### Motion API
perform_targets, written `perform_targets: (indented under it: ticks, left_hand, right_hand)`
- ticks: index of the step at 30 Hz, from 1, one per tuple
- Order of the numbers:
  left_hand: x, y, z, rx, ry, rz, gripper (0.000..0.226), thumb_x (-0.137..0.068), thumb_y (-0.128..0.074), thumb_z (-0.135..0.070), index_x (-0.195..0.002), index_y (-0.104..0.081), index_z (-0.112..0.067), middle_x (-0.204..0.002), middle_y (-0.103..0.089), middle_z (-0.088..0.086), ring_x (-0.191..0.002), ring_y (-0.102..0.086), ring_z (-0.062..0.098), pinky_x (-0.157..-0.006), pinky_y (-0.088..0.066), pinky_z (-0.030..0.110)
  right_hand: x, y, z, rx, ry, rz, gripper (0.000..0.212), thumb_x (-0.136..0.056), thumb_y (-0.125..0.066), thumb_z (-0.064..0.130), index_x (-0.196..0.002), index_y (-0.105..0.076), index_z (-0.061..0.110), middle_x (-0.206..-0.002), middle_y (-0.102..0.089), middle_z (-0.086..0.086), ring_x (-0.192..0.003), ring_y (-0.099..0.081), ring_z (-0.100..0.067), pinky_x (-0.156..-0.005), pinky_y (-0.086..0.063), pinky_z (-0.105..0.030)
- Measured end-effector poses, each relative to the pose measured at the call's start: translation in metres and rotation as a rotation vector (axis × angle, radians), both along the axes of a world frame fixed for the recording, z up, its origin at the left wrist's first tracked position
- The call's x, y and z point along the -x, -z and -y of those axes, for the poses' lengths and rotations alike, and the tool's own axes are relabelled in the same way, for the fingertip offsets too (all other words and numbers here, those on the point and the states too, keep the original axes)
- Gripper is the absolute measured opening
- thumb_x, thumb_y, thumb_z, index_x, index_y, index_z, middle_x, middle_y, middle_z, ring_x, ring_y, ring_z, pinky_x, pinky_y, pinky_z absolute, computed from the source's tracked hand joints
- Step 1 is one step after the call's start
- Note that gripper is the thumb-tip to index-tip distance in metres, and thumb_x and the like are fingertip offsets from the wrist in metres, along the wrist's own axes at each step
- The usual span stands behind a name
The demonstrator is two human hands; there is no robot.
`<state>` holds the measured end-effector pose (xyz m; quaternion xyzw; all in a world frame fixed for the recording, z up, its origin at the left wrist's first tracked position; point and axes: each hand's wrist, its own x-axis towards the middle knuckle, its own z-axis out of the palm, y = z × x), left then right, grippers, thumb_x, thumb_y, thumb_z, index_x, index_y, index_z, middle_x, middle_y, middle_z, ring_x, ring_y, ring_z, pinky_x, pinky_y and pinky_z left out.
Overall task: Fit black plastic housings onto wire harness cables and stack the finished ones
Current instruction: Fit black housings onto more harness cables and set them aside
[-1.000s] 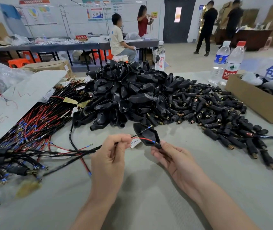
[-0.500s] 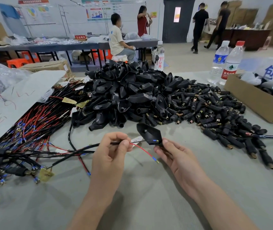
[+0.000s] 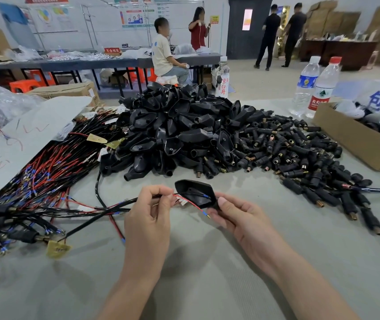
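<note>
Black cables that look finished lie in a messy stack [image 3: 4, 218] far to the left of the held housing [image 3: 193, 192], close to the edge of the surface [image 3: 207, 273]. Just left of the housing, the left hand [image 3: 148, 218] pinches one black cable [image 3: 105, 211] between thumb and finger. That cable comes up from the lower left and points at the housing's wide, open end.

Its thin red wire [image 3: 189, 203] crosses the open side, and the tip sticks out just under the housing. A blue-tipped wire lies inside. The housing's long side runs from upper left to lower right, almost in line with the cable.

The right hand [image 3: 242, 218] grips the narrow end, so the two hands sit near each other with the housing between them. I think the left hand must push the wires along that line.

Bare surface under the housing gives room. The big heap of housings [image 3: 179, 125] sits behind it, and small plugs [image 3: 299, 158] lie to its right.
</note>
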<state>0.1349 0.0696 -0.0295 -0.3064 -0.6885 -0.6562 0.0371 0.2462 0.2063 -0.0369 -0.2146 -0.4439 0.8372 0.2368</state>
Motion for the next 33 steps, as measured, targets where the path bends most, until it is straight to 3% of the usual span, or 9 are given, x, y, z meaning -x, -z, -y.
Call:
perform_targets:
  ticks: [7, 10, 15, 20, 24, 27, 33]
  left_hand:
    - [-0.001, 0.006, -0.001, 0.132, -0.025, -0.195, 0.021, -0.096, -0.064, -0.018, -0.096, -0.061, -0.039, -0.093, -0.068, -0.015, -0.091, -0.065, -0.004, -0.078, -0.041, 0.002]
    - [0.000, 0.006, -0.001, 0.197, -0.031, -0.342, 0.020, -0.096, -0.063, -0.013, -0.100, -0.064, -0.032, -0.097, -0.061, -0.016, -0.092, -0.061, -0.003, -0.079, -0.039, 0.002]
    - [0.009, 0.005, 0.003, 0.240, -0.101, -0.394, 0.026, -0.097, -0.059, -0.007, -0.101, -0.060, -0.033, -0.101, -0.055, -0.014, -0.090, -0.062, -0.004, -0.081, -0.037, 0.002]
    - [0.010, 0.007, 0.006, 0.274, -0.097, -0.544, 0.018, -0.099, -0.054, -0.006, -0.102, -0.063, -0.022, -0.102, -0.052, -0.012, -0.088, -0.057, -0.009, -0.078, -0.035, 0.000]
    - [0.010, 0.004, 0.007, 0.261, -0.016, -0.514, 0.020, -0.097, -0.051, -0.013, -0.095, -0.066, -0.026, -0.102, -0.056, -0.017, -0.093, -0.061, 0.003, -0.078, -0.043, 0.010]
    - [0.006, 0.002, 0.009, 0.266, 0.078, -0.453, 0.030, -0.097, -0.055, -0.008, -0.093, -0.064, -0.036, -0.104, -0.061, -0.022, -0.100, -0.061, -0.001, -0.083, -0.039, 0.004]
    - [0.005, 0.002, 0.010, 0.222, 0.165, -0.156, 0.036, -0.098, -0.057, -0.004, -0.090, -0.066, -0.037, -0.091, -0.071, -0.013, -0.091, -0.068, 0.008, -0.079, -0.050, 0.015]
  right_hand:
    - [0.002, 0.003, 0.005, -0.023, -0.073, 0.000, 0.023, -0.079, -0.069, 0.016, -0.097, -0.080, 0.008, -0.097, -0.074, -0.017, -0.084, -0.072, -0.015, -0.074, -0.056, -0.017]
    - [0.002, 0.003, 0.006, -0.036, -0.088, -0.005, 0.023, -0.080, -0.069, 0.017, -0.099, -0.080, 0.014, -0.102, -0.075, -0.014, -0.089, -0.072, -0.015, -0.078, -0.056, -0.017]
    - [0.001, 0.005, 0.003, -0.020, -0.039, -0.013, 0.020, -0.088, -0.064, 0.010, -0.095, -0.082, 0.016, -0.103, -0.075, -0.014, -0.089, -0.072, -0.015, -0.082, -0.056, -0.017]
    - [0.003, 0.007, 0.001, -0.016, 0.006, 0.010, 0.023, -0.087, -0.067, 0.013, -0.108, -0.074, 0.008, -0.103, -0.076, -0.016, -0.092, -0.074, -0.017, -0.081, -0.056, -0.017]
    - [0.001, 0.007, -0.002, -0.043, 0.036, 0.014, 0.021, -0.090, -0.066, 0.013, -0.108, -0.075, 0.010, -0.105, -0.076, -0.015, -0.094, -0.073, -0.017, -0.083, -0.056, -0.017]
    - [0.000, 0.007, -0.004, -0.074, 0.084, 0.021, 0.021, -0.094, -0.063, 0.009, -0.113, -0.072, 0.008, -0.105, -0.076, -0.013, -0.092, -0.073, -0.015, -0.083, -0.056, -0.017]
    - [0.000, 0.004, -0.002, -0.153, 0.123, 0.078, 0.018, -0.095, -0.064, 0.009, -0.110, -0.073, 0.011, -0.103, -0.077, -0.009, -0.094, -0.074, -0.016, -0.089, -0.056, -0.021]
